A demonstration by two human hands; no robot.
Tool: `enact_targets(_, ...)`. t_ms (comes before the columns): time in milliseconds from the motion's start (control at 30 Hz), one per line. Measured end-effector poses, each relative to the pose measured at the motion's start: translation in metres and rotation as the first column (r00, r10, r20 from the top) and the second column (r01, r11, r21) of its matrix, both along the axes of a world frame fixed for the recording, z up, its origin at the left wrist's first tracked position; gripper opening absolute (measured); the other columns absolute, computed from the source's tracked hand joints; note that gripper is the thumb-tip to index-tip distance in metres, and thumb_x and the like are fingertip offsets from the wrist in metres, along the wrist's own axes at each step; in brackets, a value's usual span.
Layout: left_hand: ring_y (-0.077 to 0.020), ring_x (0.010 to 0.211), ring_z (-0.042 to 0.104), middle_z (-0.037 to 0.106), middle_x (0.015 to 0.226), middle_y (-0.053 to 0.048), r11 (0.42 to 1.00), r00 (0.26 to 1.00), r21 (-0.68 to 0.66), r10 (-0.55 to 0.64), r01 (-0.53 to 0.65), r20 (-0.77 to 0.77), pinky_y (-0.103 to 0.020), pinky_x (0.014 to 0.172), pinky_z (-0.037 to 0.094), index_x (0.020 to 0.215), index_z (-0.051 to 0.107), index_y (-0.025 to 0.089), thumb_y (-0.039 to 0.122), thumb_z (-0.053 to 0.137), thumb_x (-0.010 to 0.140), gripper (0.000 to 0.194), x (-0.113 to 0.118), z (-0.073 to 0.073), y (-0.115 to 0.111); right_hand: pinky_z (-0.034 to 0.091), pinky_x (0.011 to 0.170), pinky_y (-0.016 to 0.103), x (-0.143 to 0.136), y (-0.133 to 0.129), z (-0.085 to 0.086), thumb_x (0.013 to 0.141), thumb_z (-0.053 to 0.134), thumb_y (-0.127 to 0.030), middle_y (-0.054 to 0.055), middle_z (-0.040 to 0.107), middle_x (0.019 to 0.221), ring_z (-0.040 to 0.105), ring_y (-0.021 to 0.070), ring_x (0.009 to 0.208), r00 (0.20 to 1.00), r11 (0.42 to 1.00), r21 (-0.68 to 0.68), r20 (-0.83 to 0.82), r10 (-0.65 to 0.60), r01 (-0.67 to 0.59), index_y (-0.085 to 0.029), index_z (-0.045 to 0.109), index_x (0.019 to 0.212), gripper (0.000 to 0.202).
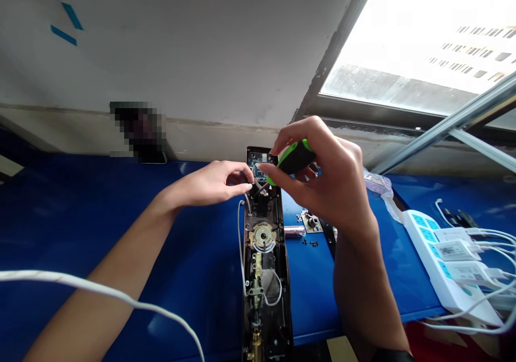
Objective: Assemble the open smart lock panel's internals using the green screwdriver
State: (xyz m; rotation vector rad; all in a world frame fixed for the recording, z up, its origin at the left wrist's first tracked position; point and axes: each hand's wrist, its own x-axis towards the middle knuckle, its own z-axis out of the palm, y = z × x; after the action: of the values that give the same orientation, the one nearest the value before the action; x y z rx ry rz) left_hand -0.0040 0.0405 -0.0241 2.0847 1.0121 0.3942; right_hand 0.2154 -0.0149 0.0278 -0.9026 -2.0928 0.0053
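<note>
A long black housing [283, 276], which looks like an opened electronic door lock, lies lengthwise in front of me. At its far end sits a blue-green circuit board [262, 164], with short wires and a small white connector [264, 192] below it. My right hand [326, 174] is closed around a green and black screwdriver [296, 160], whose shaft slants down-left into the housing under the board. From the left, my left hand [226, 182] reaches over the edge with thumb and forefinger pinched beside the screwdriver's tip. Whatever lies between those fingertips is too small to make out.
Right of the housing lie loose screws [310, 243], a small circuit board [312, 222] and a pinkish wrapped cylinder [294, 231]. A white power strip [427, 243] with plugged chargers stands farther right. One white cable [100, 293] crosses the front left. A wall rises behind the blue table [193, 276].
</note>
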Motion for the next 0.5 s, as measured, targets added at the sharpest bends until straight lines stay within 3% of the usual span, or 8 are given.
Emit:
enact_targets(67, -0.0229, 0.101, 0.072, 0.077, 0.110, -0.004, 1.000, 1.000, -0.002, -0.001, 0.001, 0.001, -0.030, 0.087, 0.054, 0.112, 0.068, 0.021, 0.044, 0.060, 0.093, 0.031, -0.0006, 0.0008, -0.0006, 0.058, 0.066, 0.035, -0.0003, -0.0012, 0.0011, 0.086, 0.069, -0.013, 0.000, 0.070, 0.098, 0.063, 0.0151, 0.068, 1.000, 1.000, 0.000, -0.009, 0.009, -0.009, -0.029, 0.055, 0.115, 0.035)
enact_targets(167, -0.0222, 0.102, 0.071, 0.077, 0.111, -0.002, 1.000, 1.000, -0.016, -0.022, 0.022, 0.003, -0.030, 0.088, 0.054, 0.112, 0.068, 0.023, 0.045, 0.060, 0.094, 0.030, -0.0020, 0.0012, -0.0010, 0.061, 0.078, 0.038, -0.0015, -0.0038, 0.0032, 0.082, 0.065, -0.006, 0.001, 0.068, 0.115, 0.070, 0.0190, 0.083, 0.999, 0.998, -0.043, 0.008, 0.049, -0.049, -0.032, 0.050, 0.124, 0.052)
enact_targets(400, -0.0238, 0.103, 0.071, 0.077, 0.113, -0.002, 1.000, 1.000, -0.005, 0.001, -0.001, -0.027, -0.031, 0.088, 0.053, 0.118, 0.069, 0.024, 0.048, 0.061, 0.093, 0.035, -0.0022, 0.0017, -0.0013, 0.060, 0.073, 0.035, -0.0004, -0.0049, 0.0043, 0.090, 0.067, -0.015, -0.001, 0.070, 0.102, 0.067, 0.0165, 0.076, 0.999, 1.000, -0.020, 0.046, 0.000, 0.001, -0.031, 0.055, 0.114, 0.031)
enact_targets(500, -0.0235, 0.103, 0.071, 0.077, 0.112, -0.002, 1.000, 1.000, -0.010, -0.007, 0.006, -0.021, -0.030, 0.089, 0.053, 0.114, 0.069, 0.024, 0.047, 0.061, 0.093, 0.033, -0.0009, 0.0028, -0.0019, 0.061, 0.079, 0.036, -0.0003, -0.0064, 0.0059, 0.084, 0.065, -0.008, -0.001, 0.067, 0.112, 0.068, 0.0172, 0.080, 0.998, 0.998, -0.048, 0.051, 0.032, -0.030, -0.031, 0.054, 0.117, 0.042)
